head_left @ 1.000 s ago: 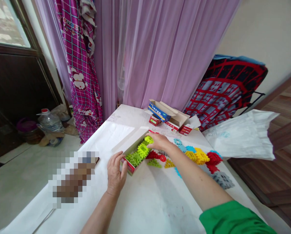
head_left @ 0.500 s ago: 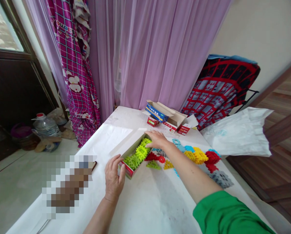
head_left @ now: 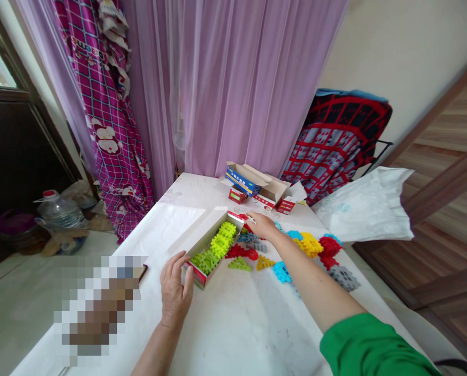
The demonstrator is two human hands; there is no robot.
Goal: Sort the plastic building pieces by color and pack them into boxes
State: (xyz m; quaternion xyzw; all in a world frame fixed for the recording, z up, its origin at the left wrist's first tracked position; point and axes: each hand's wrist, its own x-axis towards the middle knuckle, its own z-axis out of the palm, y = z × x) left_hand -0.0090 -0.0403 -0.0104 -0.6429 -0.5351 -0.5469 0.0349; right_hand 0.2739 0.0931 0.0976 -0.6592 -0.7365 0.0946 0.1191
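On the white table a long open cardboard box (head_left: 202,282) lies at a slant, its lid flap folded out to the left. Yellow-green interlocking plastic pieces (head_left: 219,244) fill much of its inside. My left hand (head_left: 175,284) grips the near end, thumb at the front and fingers along the left edge. Just beyond the box's far right corner is my right hand (head_left: 263,226), its fingers stretched out over red pieces. Right of the box lie a red piece (head_left: 241,253), grey pieces (head_left: 258,245), a green triangle (head_left: 239,263) and a yellow triangle (head_left: 264,262).
More blue pieces (head_left: 282,272), yellow pieces (head_left: 310,245), red pieces (head_left: 329,251) and a grey piece (head_left: 345,278) spread rightward. Open red boxes and a blue box (head_left: 241,178) stand at the back. A white bag (head_left: 368,206) is at the right edge; a blurred-out item (head_left: 100,308) lies left.
My right hand has moved off the box's rim to the pieces just right of it. My left hand stays at the near end. The whole view has shifted slightly.
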